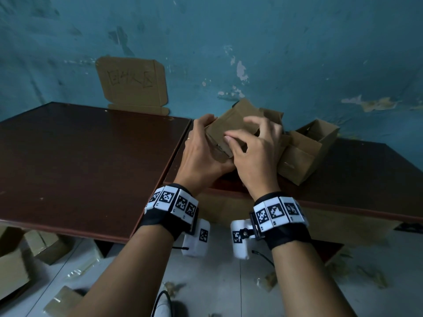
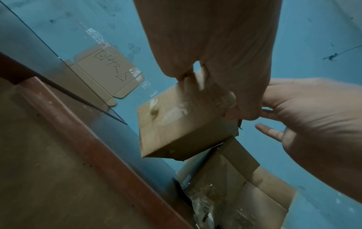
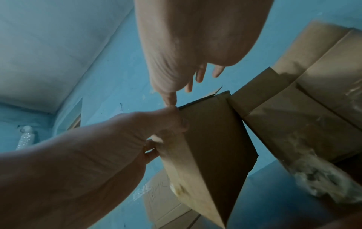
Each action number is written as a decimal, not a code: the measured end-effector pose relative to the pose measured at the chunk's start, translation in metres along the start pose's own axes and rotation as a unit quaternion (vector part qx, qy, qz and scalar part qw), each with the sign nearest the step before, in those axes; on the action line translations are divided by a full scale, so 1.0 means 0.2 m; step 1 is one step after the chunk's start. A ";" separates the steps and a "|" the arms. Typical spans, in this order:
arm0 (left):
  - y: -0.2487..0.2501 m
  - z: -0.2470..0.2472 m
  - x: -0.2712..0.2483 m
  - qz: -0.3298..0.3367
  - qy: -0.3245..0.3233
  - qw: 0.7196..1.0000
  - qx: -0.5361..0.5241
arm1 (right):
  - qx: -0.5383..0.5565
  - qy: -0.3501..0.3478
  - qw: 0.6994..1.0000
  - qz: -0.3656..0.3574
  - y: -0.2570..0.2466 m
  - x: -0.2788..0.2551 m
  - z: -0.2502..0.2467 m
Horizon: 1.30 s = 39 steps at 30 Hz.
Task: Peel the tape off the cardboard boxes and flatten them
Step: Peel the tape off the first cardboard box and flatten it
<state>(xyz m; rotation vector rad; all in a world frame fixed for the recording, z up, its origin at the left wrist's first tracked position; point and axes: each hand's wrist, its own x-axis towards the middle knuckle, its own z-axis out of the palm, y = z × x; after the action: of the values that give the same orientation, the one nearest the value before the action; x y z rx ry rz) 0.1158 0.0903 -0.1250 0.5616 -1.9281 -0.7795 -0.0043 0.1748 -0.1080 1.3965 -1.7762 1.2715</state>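
Observation:
A small brown cardboard box (image 1: 231, 124) is held up above the gap between two tables. My left hand (image 1: 203, 143) grips its left side, fingers curled over the far edge and thumb underneath. My right hand (image 1: 249, 133) lies over the box's right side with its fingers spread and straight. Its thumb rests on the near face, and its index tip touches the box's upper corner (image 3: 182, 106) beside my left thumb. Glossy clear tape (image 2: 172, 111) runs across the bottom face of the box (image 2: 176, 128).
A second, open cardboard box (image 1: 304, 152) sits on the right table (image 1: 366, 179), with crumpled clear tape (image 3: 317, 175) by it. The left table (image 1: 80, 156) is dark wood. A cardboard sign (image 1: 132, 83) is taped to the blue wall. More boxes (image 1: 13, 259) lie on the floor.

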 end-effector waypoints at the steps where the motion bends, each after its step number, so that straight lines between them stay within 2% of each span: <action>1: 0.00 0.00 0.00 0.000 -0.002 1.000 0.002 | 0.004 0.009 1.000 -0.017 0.01 0.01 0.00; 6: 0.01 -0.03 0.00 0.008 -0.020 1.000 0.014 | 0.025 -0.025 0.998 -0.060 0.02 0.03 0.00; 16: 0.03 -0.05 0.00 0.037 -0.025 0.999 0.029 | -0.068 -0.078 0.987 -0.121 -0.01 0.06 -0.04; 23: 0.05 -0.05 0.00 0.066 -0.012 0.997 0.048 | -0.081 -0.070 0.989 -0.099 -0.02 0.05 -0.03; 27: 0.08 -0.04 0.00 0.060 -0.002 0.998 0.031 | -0.069 -0.064 0.991 -0.092 -0.01 0.03 -0.01; 33: 0.09 -0.05 0.00 0.043 0.005 0.999 -0.008 | 0.015 -0.051 0.996 -0.079 -0.03 0.02 -0.03; 37: 0.07 -0.05 0.00 0.042 0.005 0.999 0.001 | 0.052 -0.048 0.997 -0.043 0.04 0.02 -0.06; 39: 0.06 -0.05 0.00 0.043 0.000 0.999 0.009 | 0.051 -0.050 0.996 -0.052 0.06 0.03 -0.07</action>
<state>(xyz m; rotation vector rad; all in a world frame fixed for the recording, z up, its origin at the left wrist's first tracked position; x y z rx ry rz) 0.1239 0.0957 -0.1116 0.4854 -1.9479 -0.7086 -0.0191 0.1846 -0.1017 1.6125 -1.6993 1.2725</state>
